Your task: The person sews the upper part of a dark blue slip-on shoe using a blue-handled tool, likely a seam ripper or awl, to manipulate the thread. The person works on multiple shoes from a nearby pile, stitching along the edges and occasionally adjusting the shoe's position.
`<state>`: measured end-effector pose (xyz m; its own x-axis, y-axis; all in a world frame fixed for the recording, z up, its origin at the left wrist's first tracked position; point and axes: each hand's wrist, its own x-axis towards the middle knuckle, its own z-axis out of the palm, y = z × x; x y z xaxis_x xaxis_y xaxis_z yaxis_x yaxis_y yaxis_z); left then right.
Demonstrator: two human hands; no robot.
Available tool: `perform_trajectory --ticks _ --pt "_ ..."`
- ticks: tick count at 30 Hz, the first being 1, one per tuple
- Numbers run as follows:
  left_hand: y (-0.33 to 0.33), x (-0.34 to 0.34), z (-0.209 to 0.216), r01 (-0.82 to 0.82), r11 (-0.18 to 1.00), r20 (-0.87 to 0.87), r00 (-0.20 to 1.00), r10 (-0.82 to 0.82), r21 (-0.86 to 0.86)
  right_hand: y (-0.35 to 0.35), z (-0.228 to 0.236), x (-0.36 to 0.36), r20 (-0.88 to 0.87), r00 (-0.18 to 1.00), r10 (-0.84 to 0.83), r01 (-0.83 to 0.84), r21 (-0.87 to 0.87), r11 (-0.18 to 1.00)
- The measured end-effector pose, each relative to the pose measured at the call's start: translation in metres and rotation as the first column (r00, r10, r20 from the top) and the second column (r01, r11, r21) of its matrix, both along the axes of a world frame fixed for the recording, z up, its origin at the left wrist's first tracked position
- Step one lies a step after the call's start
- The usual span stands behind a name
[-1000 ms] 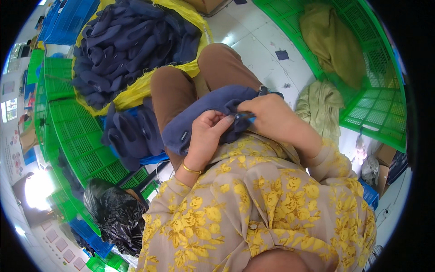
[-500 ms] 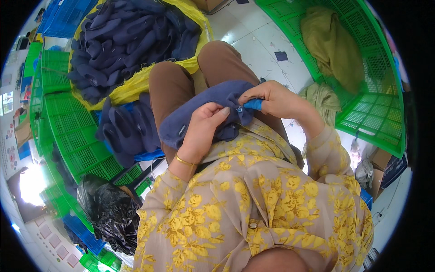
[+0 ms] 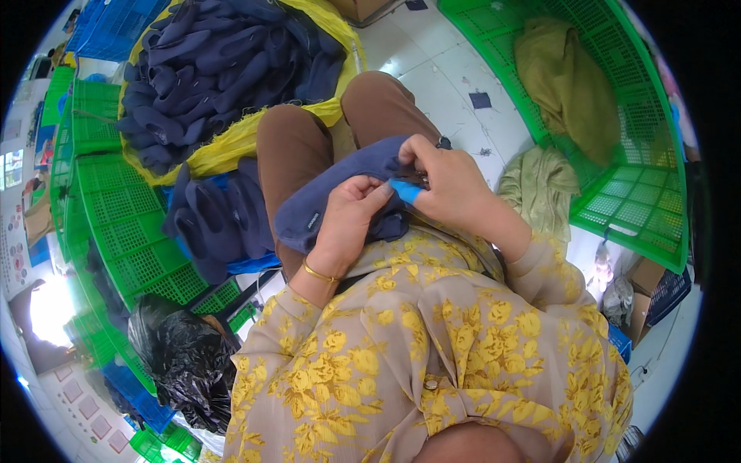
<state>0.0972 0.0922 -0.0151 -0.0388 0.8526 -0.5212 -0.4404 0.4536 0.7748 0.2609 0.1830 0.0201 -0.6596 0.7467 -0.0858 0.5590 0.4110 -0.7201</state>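
Both hands clamp the navy garment (image 3: pixel 340 193) on the lap: the left hand (image 3: pixel 351 220) pins the cloth, the right hand (image 3: pixel 448 181) pinches a small blue tool (image 3: pixel 405 190) between them; better to keep the fabric taut and work in small motions beside the left fingertips

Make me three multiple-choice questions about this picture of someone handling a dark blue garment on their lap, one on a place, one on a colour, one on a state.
1. Where is the big pile of navy garments?
A. on a yellow sheet
B. in the green crate on the right
C. on a shelf

2. What colour is the small tool at the fingers?
A. red
B. light blue
C. white

3. How is the navy garment held?
A. by both hands
B. by one hand
C. by neither

Answers:
1 A, yellow sheet shows under the pile.
2 B, light blue shows between the hands.
3 A, left hand and right hand both grip it.
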Motion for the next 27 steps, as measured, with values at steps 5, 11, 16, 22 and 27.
perform_trajectory --ticks 5,11,16,22,27 --pt "-0.001 0.000 -0.001 -0.003 1.000 -0.023 1.000 0.003 0.007 -0.002 -0.005 -0.008 -0.049 0.998 0.036 -0.035 0.018 0.999" --pt "-0.003 -0.003 0.002 0.025 0.999 -0.027 0.999 -0.025 0.020 0.009 0.035 -0.002 -0.069 0.983 0.171 -0.143 0.300 0.943" --pt "-0.006 0.002 0.001 -0.053 0.998 -0.004 0.999 0.053 0.037 0.002 0.024 -0.010 0.055 0.929 0.366 -0.357 0.396 0.846" --pt "-0.010 0.001 -0.005 -0.007 0.951 -0.068 0.997 0.029 0.309 -0.001 0.025 -0.019 0.011 0.899 0.439 -0.394 0.459 0.796" --pt "-0.007 0.005 0.006 0.010 0.993 -0.130 0.991 0.005 0.116 -0.004 0.035 -0.039 -0.591 0.804 0.074 -0.073 0.026 0.997"
